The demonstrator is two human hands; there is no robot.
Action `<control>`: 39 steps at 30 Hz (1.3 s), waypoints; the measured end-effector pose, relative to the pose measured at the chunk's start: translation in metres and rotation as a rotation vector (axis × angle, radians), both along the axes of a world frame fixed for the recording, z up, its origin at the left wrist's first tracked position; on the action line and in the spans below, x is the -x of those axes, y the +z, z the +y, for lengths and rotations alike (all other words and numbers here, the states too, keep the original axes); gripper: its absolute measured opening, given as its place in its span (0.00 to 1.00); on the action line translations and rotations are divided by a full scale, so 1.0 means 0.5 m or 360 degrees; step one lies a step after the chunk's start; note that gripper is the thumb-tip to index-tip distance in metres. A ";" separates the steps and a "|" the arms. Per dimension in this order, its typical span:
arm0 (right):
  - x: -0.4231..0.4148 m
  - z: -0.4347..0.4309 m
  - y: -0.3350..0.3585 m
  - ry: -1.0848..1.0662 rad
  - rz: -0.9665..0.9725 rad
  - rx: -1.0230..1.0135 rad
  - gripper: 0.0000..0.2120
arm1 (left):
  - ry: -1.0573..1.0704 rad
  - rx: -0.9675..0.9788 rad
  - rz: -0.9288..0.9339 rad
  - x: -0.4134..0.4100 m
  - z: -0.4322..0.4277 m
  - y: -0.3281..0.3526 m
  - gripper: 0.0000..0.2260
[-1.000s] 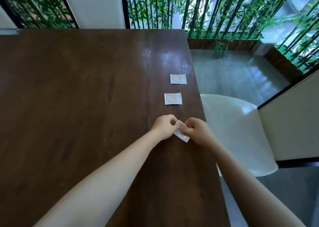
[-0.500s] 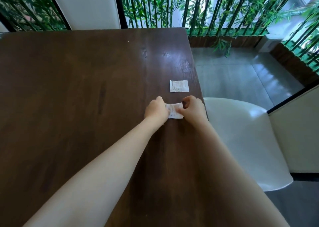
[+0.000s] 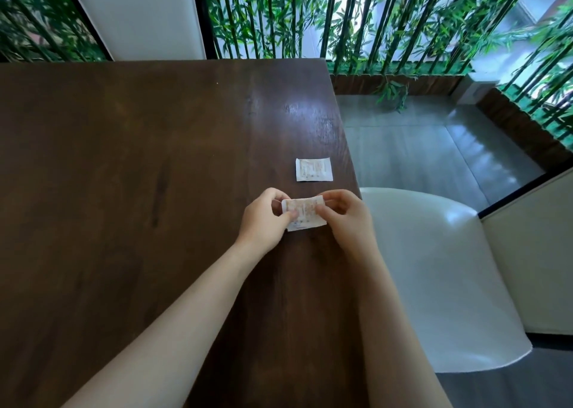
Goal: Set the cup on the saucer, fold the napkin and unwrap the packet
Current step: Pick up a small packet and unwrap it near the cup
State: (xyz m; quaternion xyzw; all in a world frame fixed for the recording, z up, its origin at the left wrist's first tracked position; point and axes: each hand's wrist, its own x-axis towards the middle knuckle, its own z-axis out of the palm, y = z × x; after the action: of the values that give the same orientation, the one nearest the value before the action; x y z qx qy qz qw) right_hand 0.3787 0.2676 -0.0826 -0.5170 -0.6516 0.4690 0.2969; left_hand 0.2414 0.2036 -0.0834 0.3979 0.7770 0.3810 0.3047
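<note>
both hands have gone from pressing the packet flat on the tabletop to lifting it, each pinching one end.

the left hand (image 3: 262,221) holds the left edge of the packet (image 3: 305,213) in a closed grip; the right hand (image 3: 344,215) pinches the top right corner. the packet sits just above the dark tabletop (image 3: 155,159) near its right edge, a second packet (image 3: 313,169) lying just beyond. unwrapping looks about to begin; no tear shows, and no cup, saucer or napkin is visible.
</note>
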 end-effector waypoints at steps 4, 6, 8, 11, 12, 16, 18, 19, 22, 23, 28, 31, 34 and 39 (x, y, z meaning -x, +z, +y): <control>0.025 0.040 0.001 -0.0201 0.0097 -0.0125 0.05 | 0.0101 -0.0179 -0.0048 -0.001 0.052 0.018 0.05; 0.039 0.073 0.005 -0.0269 0.0136 -0.0177 0.06 | 0.0136 -0.0212 -0.0149 0.002 0.094 0.029 0.05; 0.051 0.103 0.006 -0.0332 0.0123 -0.0244 0.06 | 0.0116 -0.0208 -0.0150 0.008 0.135 0.037 0.05; 0.066 0.136 -0.005 -0.0376 0.0025 -0.0325 0.06 | 0.0051 -0.0144 -0.0065 0.020 0.183 0.032 0.05; 0.070 0.142 -0.010 -0.0375 -0.0021 -0.0356 0.06 | 0.0037 -0.0111 -0.0036 0.026 0.192 0.027 0.05; 0.082 0.147 -0.036 -0.0352 -0.0212 -0.0576 0.09 | -0.0004 -0.0046 0.0045 0.044 0.208 0.003 0.05; 0.083 0.148 -0.043 -0.0347 -0.0249 -0.0631 0.10 | 0.0000 -0.0050 0.0102 0.048 0.208 -0.006 0.06; 0.082 0.151 -0.044 -0.0336 -0.0256 -0.0636 0.11 | 0.0012 -0.0055 0.0129 0.047 0.207 -0.009 0.07; 0.079 0.157 -0.042 -0.0270 -0.0303 -0.0598 0.12 | 0.0029 -0.0080 0.0178 0.040 0.207 -0.013 0.08; 0.079 0.159 -0.041 -0.0247 -0.0310 -0.0576 0.12 | 0.0033 -0.0084 0.0194 0.037 0.206 -0.013 0.09; 0.075 0.159 -0.028 -0.0189 -0.0089 -0.0359 0.12 | 0.0110 -0.0238 0.0245 0.023 0.193 -0.018 0.08; 0.066 0.161 -0.020 -0.0087 0.0061 -0.0344 0.13 | 0.0166 -0.0433 0.0347 0.012 0.173 -0.024 0.07; 0.062 0.159 -0.013 -0.0042 0.0223 -0.0313 0.17 | 0.0193 -0.0553 0.0301 0.001 0.155 -0.031 0.09; 0.068 0.158 -0.012 0.0062 0.0454 -0.0125 0.18 | 0.0208 -0.0480 0.0119 0.015 0.125 -0.021 0.23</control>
State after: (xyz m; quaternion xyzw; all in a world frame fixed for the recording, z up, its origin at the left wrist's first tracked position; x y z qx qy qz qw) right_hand 0.3448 0.3467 -0.0888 -0.4203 -0.6305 0.5175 0.3974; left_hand 0.2337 0.2663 -0.0938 0.4016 0.7460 0.4972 0.1868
